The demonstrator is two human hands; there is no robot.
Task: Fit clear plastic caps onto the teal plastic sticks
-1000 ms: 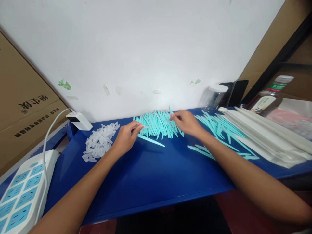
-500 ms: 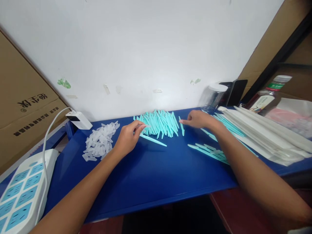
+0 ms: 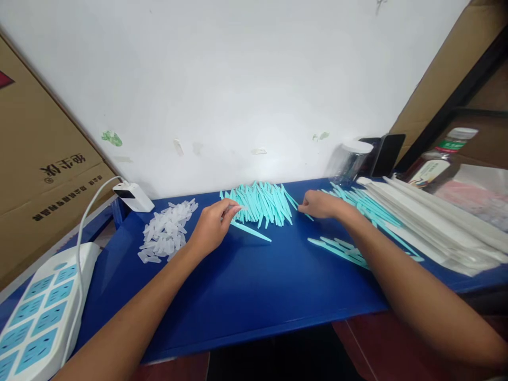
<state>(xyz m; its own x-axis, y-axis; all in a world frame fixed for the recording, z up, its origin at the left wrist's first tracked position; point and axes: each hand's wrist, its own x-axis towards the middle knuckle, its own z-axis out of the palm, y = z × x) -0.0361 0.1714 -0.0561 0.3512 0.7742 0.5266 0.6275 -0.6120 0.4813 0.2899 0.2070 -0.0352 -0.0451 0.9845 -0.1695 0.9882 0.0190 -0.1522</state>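
Observation:
Between the thumb and forefinger of my left hand (image 3: 212,225) is a small translucent cap. A slim turquoise stick (image 3: 254,233), shaped like an eyebrow razor, sticks out below those fingers; whether the other fingers hold it is hidden. My right hand (image 3: 317,203) is closed at the right edge of the pile, its fingertips on another turquoise stick (image 3: 291,198) that slants beneath them. Behind and between my hands lies a pile of turquoise sticks (image 3: 264,203). A heap of translucent caps (image 3: 164,233) lies left of my left hand.
More turquoise sticks (image 3: 341,251) lie under my right forearm, others (image 3: 369,203) beside white flat packages (image 3: 432,222). A lidded jar (image 3: 351,161), dark phone-like slabs (image 3: 387,153) and a bottle (image 3: 436,159) stand right. A power strip (image 3: 43,301), charger (image 3: 133,197) and cardboard box (image 3: 43,143) are left.
My right hand has turned and drawn slightly down at the pile's right edge; its stick has swung from near upright to slanting. My left hand keeps its pinch. The whole view has shifted slightly.

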